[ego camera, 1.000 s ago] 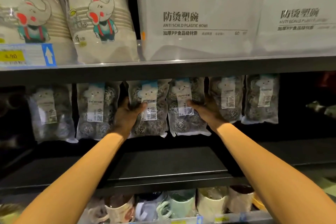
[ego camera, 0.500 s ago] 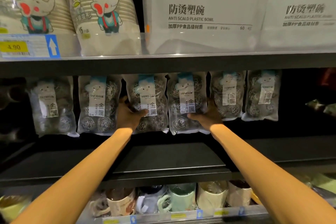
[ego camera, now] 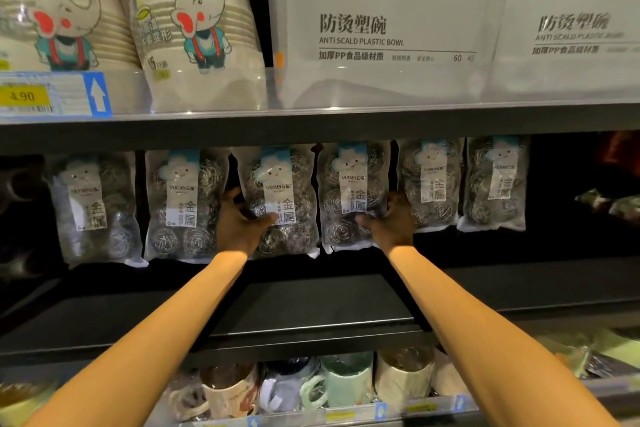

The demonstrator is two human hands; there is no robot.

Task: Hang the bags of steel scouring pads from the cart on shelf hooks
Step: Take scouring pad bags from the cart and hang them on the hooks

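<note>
Left hand [ego camera: 242,218] gripping third scouring-pad bag [ego camera: 280,199], thumb across label; right hand [ego camera: 389,218] clasping fourth bag [ego camera: 351,194] at its right edge, under shelf [ego camera: 311,130]

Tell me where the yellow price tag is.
The yellow price tag sits at the far left of the head view, on the upper shelf's front edge, below the elephant-print cup packs and beside a blue arrow label.

Six clear scouring-pad bags [ego camera: 282,199], hanging side by side, labels forward
</note>
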